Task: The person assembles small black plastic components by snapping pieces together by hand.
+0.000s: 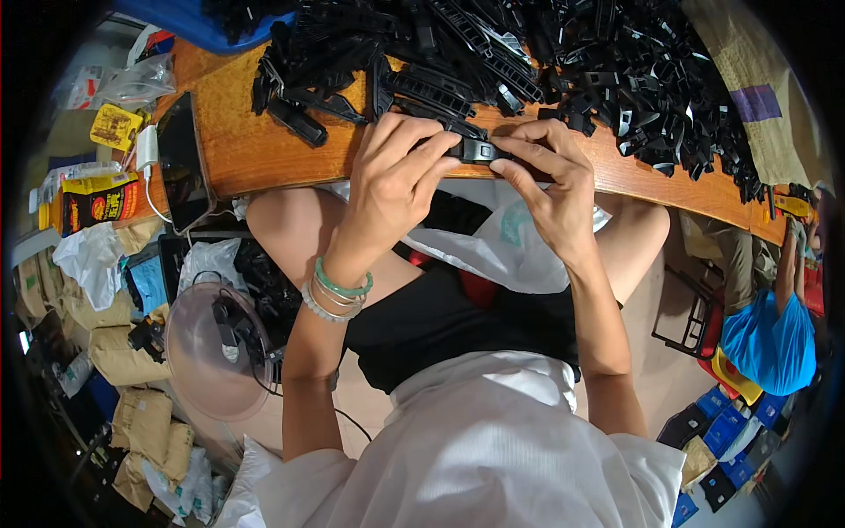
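While both hands are at the near edge of the brown wooden table point(238, 136), we've got the small oblong black plastic pc point(478, 151) held betw. them, its squarish raised centre facing up. Our bare left hand point(392, 176) pinches the left end betw. thumb & index; our bare right hand point(553, 180) pinches the right end the same way, other fingers bent clear. Can't tell if the pc rests on wood or sits just above it.

To do this well, we'd keep both pinches level, press evenly w/ thumbs, & avoid twisting, b/c thin plastic may crack. Fingertips hide both ends, so we'd check those before letting go. Working closer over the wood prob. saves a drop.

Count: 1 pc in hand, 2 hands on it. Ahead, 1 heap of long, slotted black plastic strips point(440, 57) & 1 heap of small black plastic parts w/ shiny bits point(656, 97); too tangled to count individually. Also 1 blue plastic tub point(242, 40) at the far left, 1 flat dark-screened device point(185, 158), 1 square yellow box point(115, 125), 1 round translucent plastic bin point(207, 352) by our left side, 1 green bangle point(341, 283) on our left wrist.
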A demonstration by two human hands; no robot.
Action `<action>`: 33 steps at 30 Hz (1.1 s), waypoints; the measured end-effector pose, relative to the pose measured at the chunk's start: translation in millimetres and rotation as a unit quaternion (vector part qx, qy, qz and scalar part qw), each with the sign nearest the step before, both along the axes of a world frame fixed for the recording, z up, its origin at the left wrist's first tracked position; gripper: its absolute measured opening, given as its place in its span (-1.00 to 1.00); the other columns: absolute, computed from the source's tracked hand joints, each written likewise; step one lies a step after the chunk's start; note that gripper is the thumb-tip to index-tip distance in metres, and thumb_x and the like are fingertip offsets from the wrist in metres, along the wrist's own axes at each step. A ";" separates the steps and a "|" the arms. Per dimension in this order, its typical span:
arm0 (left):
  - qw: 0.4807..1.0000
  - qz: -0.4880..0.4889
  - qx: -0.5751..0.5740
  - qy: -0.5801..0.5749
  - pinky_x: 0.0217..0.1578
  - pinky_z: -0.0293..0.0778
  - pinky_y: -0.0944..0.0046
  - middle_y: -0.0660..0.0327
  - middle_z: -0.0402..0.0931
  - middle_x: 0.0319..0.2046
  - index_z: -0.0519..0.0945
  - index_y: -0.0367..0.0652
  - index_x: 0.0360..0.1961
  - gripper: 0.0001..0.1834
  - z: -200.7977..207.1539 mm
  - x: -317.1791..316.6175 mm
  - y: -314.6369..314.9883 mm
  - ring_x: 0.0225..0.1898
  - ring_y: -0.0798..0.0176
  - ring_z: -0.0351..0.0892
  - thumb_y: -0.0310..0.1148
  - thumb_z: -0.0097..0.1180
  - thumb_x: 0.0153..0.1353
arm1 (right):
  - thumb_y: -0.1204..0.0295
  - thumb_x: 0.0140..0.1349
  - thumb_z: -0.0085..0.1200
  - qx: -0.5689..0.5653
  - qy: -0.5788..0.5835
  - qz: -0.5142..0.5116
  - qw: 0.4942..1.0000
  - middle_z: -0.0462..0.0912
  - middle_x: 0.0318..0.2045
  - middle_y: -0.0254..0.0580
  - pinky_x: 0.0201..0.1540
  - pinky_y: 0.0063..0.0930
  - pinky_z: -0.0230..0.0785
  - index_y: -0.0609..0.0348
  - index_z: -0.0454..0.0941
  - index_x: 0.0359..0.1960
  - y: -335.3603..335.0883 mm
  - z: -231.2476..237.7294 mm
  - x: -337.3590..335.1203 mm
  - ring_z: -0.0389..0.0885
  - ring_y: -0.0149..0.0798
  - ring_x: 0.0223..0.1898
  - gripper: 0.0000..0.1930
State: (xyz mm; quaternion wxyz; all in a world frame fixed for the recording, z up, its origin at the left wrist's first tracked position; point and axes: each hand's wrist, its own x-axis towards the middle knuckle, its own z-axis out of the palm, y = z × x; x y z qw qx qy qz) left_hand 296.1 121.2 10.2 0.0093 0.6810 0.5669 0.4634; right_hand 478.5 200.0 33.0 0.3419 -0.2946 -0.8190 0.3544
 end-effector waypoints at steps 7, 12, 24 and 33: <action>0.990 0.127 0.063 0.026 -0.12 0.39 0.14 0.16 0.52 -0.19 0.61 -0.26 -0.22 -0.70 2.9 -6.8 -5.8 -0.13 0.07 0.46 -0.57 0.30 -0.06 | 0.71 0.04 0.17 -0.081 -0.003 0.016 0.997 0.55 -0.31 -0.11 -0.26 -0.42 0.40 0.30 0.66 -0.22 -12.8 2.0 34.0 0.53 -0.17 -0.28 -0.77; 0.989 0.109 0.043 0.095 -0.09 0.34 0.12 0.20 0.53 -0.17 0.61 -0.22 -0.23 -0.75 1.9 -6.5 1.4 -0.09 0.08 0.45 -0.55 0.24 0.00 | 0.67 -0.01 0.20 0.218 -0.103 -0.170 0.955 0.52 -0.28 -0.18 -0.30 -0.35 0.35 0.20 0.64 -0.16 27.2 -4.0 20.7 0.47 -0.17 -0.32 -0.69; 0.992 0.010 0.002 0.122 -0.17 0.39 0.12 0.11 0.45 -0.28 0.52 -0.30 -0.17 -0.68 11.2 2.7 9.9 -0.23 0.06 0.46 -0.50 0.26 0.01 | 0.55 0.06 0.18 0.181 -0.160 -0.226 0.944 0.49 -0.22 -0.06 -0.17 -0.24 0.34 0.17 0.54 -0.05 5.1 -6.4 -1.7 0.51 -0.04 -0.20 -0.65; 0.998 -0.039 -0.013 0.054 -0.22 0.40 0.13 0.11 0.47 -0.30 0.55 -0.33 -0.27 -0.78 6.1 1.0 3.1 -0.24 0.07 0.46 -0.51 0.25 0.03 | 0.59 0.00 0.24 0.055 -0.007 -0.192 0.980 0.51 -0.16 -0.07 -0.07 -0.23 0.32 0.25 0.58 -0.13 3.7 -11.7 14.0 0.46 -0.04 -0.12 -0.67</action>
